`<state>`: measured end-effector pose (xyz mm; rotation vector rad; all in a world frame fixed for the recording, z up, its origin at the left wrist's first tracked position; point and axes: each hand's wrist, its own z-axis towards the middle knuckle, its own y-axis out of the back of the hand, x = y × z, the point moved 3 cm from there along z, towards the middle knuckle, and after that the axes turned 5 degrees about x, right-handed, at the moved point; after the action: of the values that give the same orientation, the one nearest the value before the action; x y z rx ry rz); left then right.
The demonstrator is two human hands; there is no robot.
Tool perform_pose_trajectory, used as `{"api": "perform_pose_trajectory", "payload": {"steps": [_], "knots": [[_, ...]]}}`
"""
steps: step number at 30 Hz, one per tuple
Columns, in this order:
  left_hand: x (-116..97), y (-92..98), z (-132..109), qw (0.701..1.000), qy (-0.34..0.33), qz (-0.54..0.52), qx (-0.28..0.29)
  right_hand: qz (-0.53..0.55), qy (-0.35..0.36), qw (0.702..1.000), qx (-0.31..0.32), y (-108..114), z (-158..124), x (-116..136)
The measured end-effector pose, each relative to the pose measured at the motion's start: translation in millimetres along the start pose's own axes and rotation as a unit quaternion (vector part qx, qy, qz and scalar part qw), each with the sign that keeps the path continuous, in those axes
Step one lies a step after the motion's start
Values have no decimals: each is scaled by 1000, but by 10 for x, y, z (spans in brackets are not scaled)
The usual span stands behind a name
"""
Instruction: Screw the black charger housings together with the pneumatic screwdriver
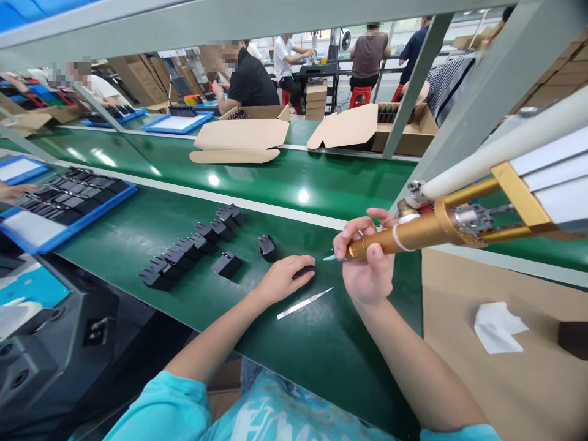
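My left hand [288, 277] is closed around a small black part [304, 270] on the green bench; fingers cover most of it. In my right hand [369, 260] is a gold-coloured glue dispenser [416, 231], whose pale tapered nozzle [329, 258] points left toward the black part, a little apart from it. Tweezers [305, 303] lie just below my left hand. Two loose black plug-like blocks, one [226, 264] lying left of my hand and another [267, 247] standing behind it, are near a row of similar black blocks [184, 252] with metal prongs.
A blue tray [76, 229] of black blocks stands at the left, with another person's hand [16, 193] over it. Cardboard [496, 275] with white tissue [498, 327] covers the right side. Grey frame posts [420, 76] and opened boxes [243, 131] stand beyond; other people sit farther back.
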<state>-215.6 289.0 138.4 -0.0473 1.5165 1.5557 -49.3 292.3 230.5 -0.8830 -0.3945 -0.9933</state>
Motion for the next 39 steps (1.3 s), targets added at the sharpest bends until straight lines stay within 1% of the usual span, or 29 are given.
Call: {"api": "perform_pose_trajectory", "payload": {"steps": [3, 7, 10, 12, 14, 15, 17, 20, 22, 25, 28, 31, 33, 36, 39], "knots": [[43, -46, -25, 999, 26, -33, -28, -5, -5, 1000, -4, 1, 2, 2], [96, -92, -53, 995, 49, -66, -49, -13, -8, 1000, -12, 8, 9, 4], [96, -89, -45, 993, 55, -86, -65, -6, -9, 1000, -10, 13, 12, 3], [83, -82, -33, 993, 48, -90, -64, -2, -8, 1000, -8, 14, 14, 7], [71, -82, -30, 996, 35, -65, -47, -5, -9, 1000, -10, 14, 15, 11], [69, -84, -34, 998, 29, -37, -32, -8, -11, 1000, -12, 15, 16, 12], [77, -91, -50, 999, 23, 43, 6, -13, -14, 1000, -18, 16, 17, 12], [100, -97, -64, 986, 23, 152, 60, -14, -15, 1000, -23, 21, 17, 7], [97, -99, -53, 979, 20, 185, 80, -14, -13, 1000, -21, 25, 17, 3], [47, -111, -44, 978, 6, 189, 83, -14, -11, 1000, -22, 29, 15, 9], [-13, -99, -145, 982, -9, 181, 49, -13, -8, 999, -35, 33, 13, 32], [21, -6, -410, 975, 2, 224, -13, -5, -8, 999, -37, 39, 21, 48], [126, 111, -646, 959, 32, 277, -58, 5, -5, 999, -32, 46, 28, 51], [373, 331, -964, 930, 85, 342, -107, 15, -1, 1000, -26, 56, 30, 49], [617, 532, -1112, 914, 117, 367, -128, 19, 0, 1000, -22, 65, 30, 36]]}}
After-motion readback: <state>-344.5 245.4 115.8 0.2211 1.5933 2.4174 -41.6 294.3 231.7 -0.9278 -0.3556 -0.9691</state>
